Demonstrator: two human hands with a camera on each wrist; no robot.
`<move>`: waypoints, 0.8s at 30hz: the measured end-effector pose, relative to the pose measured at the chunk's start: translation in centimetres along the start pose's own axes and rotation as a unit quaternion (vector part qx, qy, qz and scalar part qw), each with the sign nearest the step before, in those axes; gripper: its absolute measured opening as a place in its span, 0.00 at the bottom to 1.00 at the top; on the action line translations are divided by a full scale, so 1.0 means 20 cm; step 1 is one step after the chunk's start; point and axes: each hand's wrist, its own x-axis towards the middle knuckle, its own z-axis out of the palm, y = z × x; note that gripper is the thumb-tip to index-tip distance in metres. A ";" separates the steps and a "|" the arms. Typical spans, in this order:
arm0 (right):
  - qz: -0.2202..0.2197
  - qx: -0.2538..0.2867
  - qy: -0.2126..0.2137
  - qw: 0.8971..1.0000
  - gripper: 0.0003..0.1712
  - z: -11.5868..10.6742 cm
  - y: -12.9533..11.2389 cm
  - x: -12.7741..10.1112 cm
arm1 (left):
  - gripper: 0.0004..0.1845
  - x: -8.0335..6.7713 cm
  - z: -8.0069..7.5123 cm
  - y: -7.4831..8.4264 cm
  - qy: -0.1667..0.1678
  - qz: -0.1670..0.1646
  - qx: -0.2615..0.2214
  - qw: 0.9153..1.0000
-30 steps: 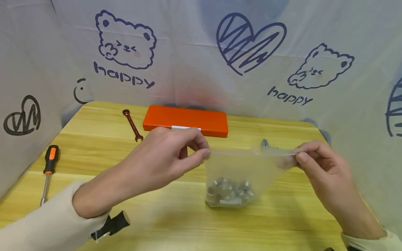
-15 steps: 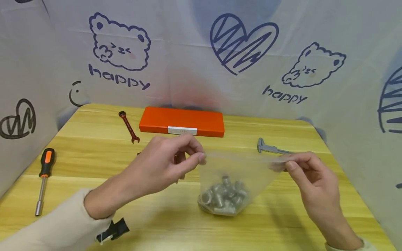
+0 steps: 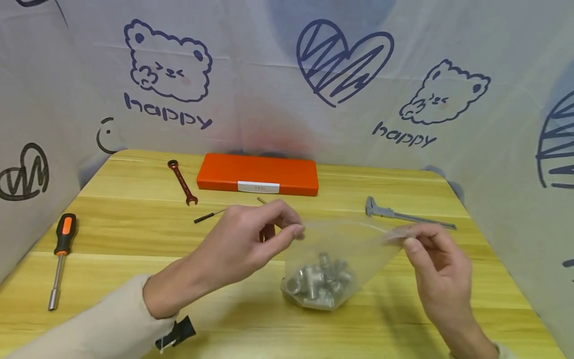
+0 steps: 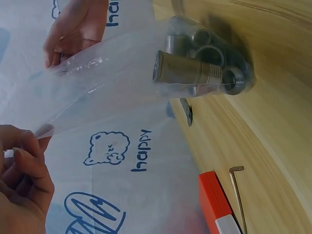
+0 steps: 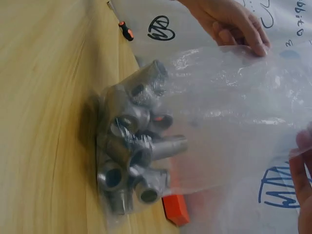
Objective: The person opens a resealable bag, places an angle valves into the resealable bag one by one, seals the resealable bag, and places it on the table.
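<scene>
A clear plastic bag (image 3: pixel 345 234) hangs between my two hands, its top edge spread. Several grey metal pipe fittings (image 3: pixel 316 284) lie heaped in its bottom, just over or on the table; I cannot tell which. With thumb and fingers my left hand (image 3: pixel 246 244) pinches the bag's left top corner. At the other top corner, my right hand (image 3: pixel 441 274) pinches the film. Through the film in the right wrist view, the fittings (image 5: pixel 134 146) show as short threaded tubes and elbows. The left wrist view shows a longer fitting (image 4: pixel 183 68) on top.
An orange case (image 3: pixel 257 172) lies at the back of the wooden table (image 3: pixel 251 329). A red wrench (image 3: pixel 182 182) is left of it. Further left lies a nut driver (image 3: pixel 63 259). A grey caliper (image 3: pixel 408 215) rests behind my right hand, and a thin black tool (image 3: pixel 204 218) behind my left.
The bag has come down and slightly left, and its top edge now bows. My right hand has moved down and left, uncovering the caliper. Both hands keep their pinch.
</scene>
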 end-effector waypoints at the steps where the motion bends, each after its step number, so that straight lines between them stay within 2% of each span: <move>1: 0.000 -0.001 -0.008 1.000 0.15 0.00 0.00 0.00 | 0.02 0.00 0.00 0.00 0.000 0.001 0.001 1.000; 3: 0.003 -0.017 -0.022 1.000 0.14 -0.01 0.00 0.00 | 0.02 0.00 0.01 0.00 0.004 0.001 -0.002 1.000; 9: 0.008 -0.034 0.001 0.999 0.14 -0.02 -0.02 0.01 | 0.06 -0.01 0.02 0.01 0.023 0.011 -0.014 1.000; 11: 0.009 -0.045 -0.015 0.999 0.14 -0.02 -0.05 0.04 | 0.06 0.00 0.02 0.02 0.023 0.013 -0.018 0.999; 12: 0.013 -0.063 -0.031 0.997 0.15 -0.02 -0.08 0.07 | 0.06 0.00 0.02 0.02 0.022 0.014 -0.020 0.999; 13: 0.017 -0.107 -0.052 0.993 0.17 -0.01 -0.12 0.11 | 0.05 0.01 0.02 0.03 0.020 0.015 -0.020 0.999; 14: 0.016 -0.162 -0.079 0.984 0.19 0.00 -0.16 0.15 | 0.05 0.01 0.02 0.03 0.017 0.015 -0.020 1.000; 15: 0.009 -0.223 -0.109 0.969 0.22 0.03 -0.20 0.20 | 0.05 0.01 0.02 0.03 0.014 0.015 -0.020 1.000; 16: -0.001 -0.284 -0.138 0.949 0.25 0.06 -0.24 0.25 | 0.04 0.02 0.02 0.04 0.011 0.015 -0.021 1.000; 19: -0.043 -0.435 -0.233 0.869 0.26 0.20 -0.31 0.37 | 0.04 0.02 0.01 0.04 0.006 0.019 -0.015 1.000; 21: -0.063 -0.470 -0.291 0.831 0.20 0.29 -0.31 0.43 | 0.03 0.02 0.01 0.04 0.005 0.023 -0.012 1.000; 22: -0.069 -0.477 -0.316 0.817 0.16 0.32 -0.30 0.46 | 0.03 0.01 0.01 0.04 0.005 0.023 -0.011 1.000; 24: -0.080 -0.480 -0.349 0.801 0.10 0.38 -0.27 0.48 | 0.02 0.01 0.01 0.04 0.002 0.029 -0.007 1.000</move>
